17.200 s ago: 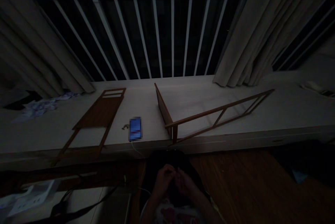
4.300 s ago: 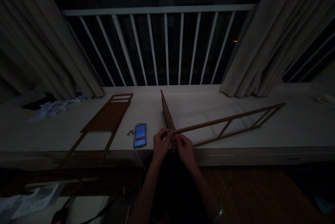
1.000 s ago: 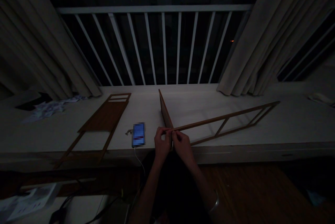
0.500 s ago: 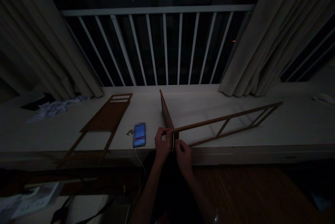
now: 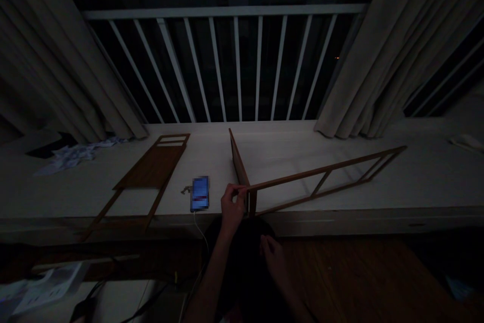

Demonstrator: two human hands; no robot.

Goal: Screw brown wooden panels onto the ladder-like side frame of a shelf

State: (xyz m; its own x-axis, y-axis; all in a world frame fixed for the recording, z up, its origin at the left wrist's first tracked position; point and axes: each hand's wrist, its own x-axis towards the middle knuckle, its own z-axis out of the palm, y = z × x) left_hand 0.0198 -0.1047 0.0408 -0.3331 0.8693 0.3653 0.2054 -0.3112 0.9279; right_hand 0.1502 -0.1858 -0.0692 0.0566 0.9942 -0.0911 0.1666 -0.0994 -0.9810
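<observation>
My left hand (image 5: 232, 207) pinches the near corner of a brown wooden frame (image 5: 291, 177), where its long rail meets an upright wooden panel (image 5: 238, 159). The frame stretches off to the right over the white ledge, with crossbars between its two rails. My right hand (image 5: 272, 254) is below the ledge, apart from the frame, near my dark-clothed lap. Its fingers are curled together, and whatever may be in them is hidden in the dark.
A second wooden frame with a panel (image 5: 147, 167) lies on the left of the white ledge (image 5: 212, 154). Between the two are a lit phone (image 5: 199, 194) on a cable and small metal pieces (image 5: 186, 190). Crumpled papers (image 5: 75, 154) lie far left. A white railing (image 5: 234, 12) stands behind.
My right hand has let go of the frame's near corner and moved down toward my lap. My left hand keeps its hold, and the frame stays in place.
</observation>
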